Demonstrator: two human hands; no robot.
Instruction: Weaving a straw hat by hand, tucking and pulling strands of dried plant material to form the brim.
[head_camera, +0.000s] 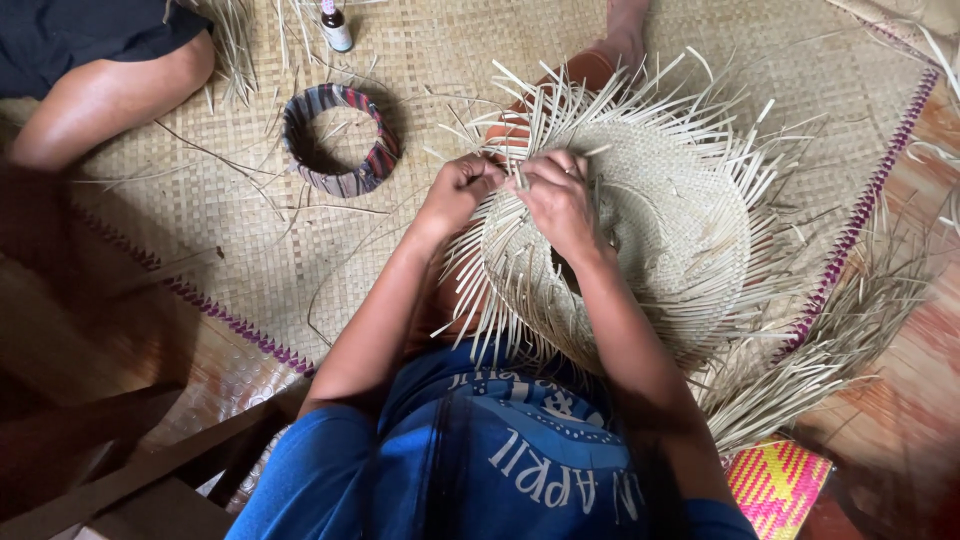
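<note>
I note the woven hat resting on the lap, loose strips radiating outward. My right hand pinches strips at its near-left rim; my left hand, clenched on strips, sits just left of it.

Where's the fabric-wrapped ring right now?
In the head view, the fabric-wrapped ring lies flat on the woven mat, upper left of the left hand, below a small bottle.
</note>
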